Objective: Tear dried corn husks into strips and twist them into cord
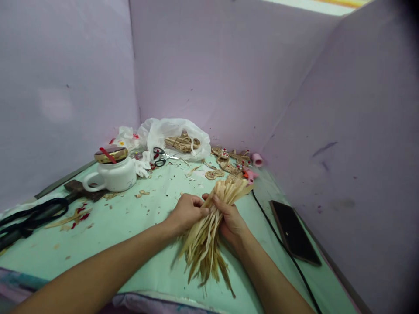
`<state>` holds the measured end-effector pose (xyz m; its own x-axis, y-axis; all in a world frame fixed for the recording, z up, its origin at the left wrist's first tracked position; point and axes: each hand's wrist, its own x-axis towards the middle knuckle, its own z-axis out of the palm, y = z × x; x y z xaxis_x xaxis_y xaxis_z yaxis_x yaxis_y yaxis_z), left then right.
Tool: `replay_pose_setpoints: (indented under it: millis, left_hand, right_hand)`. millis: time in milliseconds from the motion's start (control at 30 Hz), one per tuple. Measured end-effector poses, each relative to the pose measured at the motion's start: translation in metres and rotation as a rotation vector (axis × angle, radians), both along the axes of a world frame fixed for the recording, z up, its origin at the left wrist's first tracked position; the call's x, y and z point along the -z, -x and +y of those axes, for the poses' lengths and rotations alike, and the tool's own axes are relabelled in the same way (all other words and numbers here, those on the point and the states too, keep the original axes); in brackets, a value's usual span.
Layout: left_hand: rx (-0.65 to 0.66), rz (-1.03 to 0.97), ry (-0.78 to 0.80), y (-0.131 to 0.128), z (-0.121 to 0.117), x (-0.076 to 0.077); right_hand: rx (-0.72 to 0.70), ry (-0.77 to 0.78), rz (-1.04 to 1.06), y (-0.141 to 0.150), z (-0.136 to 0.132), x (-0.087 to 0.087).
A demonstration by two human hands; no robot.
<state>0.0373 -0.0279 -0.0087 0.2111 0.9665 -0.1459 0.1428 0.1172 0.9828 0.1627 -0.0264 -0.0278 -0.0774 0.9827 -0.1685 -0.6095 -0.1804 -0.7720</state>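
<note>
A bundle of dry, straw-coloured husk strips (209, 231) is held over the table, its frayed ends fanning down toward me and its wider folded end pointing away. My right hand (231, 220) grips the bundle from the right, thumb on top and fingers underneath. From the left, my left hand (188, 213) closes on the strips with thumb and fingers near the middle; its fingertips are partly hidden. Just beyond the bundle lie a pink glue gun (250, 175) and braided husk pieces (214, 174), some with red and white beads.
A white mug (118, 175) with a gold lid, a hammer (77, 189) and a black cord (49, 213) are on the left. Scissors (160, 156) lie before a plastic bag (201, 141) of husk. A phone (294, 231) and black cable (278, 240) lie right; walls enclose the table.
</note>
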Motion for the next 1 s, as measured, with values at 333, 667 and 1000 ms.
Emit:
replay_pose_setpoints:
  millis: [333, 667, 1000]
  left_hand:
    - [-0.084, -0.055, 0.061, -0.002, 0.000, -0.005]
    - [0.064, -0.087, -0.108, -0.006, -0.009, -0.006]
    - [-0.028, -0.035, -0.044, -0.013, -0.003, 0.007]
  right_hand:
    - [0.098, 0.112, 0.089, 0.006, 0.004, 0.001]
    - [0.110, 0.099, -0.052, 0.010, 0.005, 0.008]
    - [-0.160, 0.152, 0.223, 0.007, 0.002, -0.005]
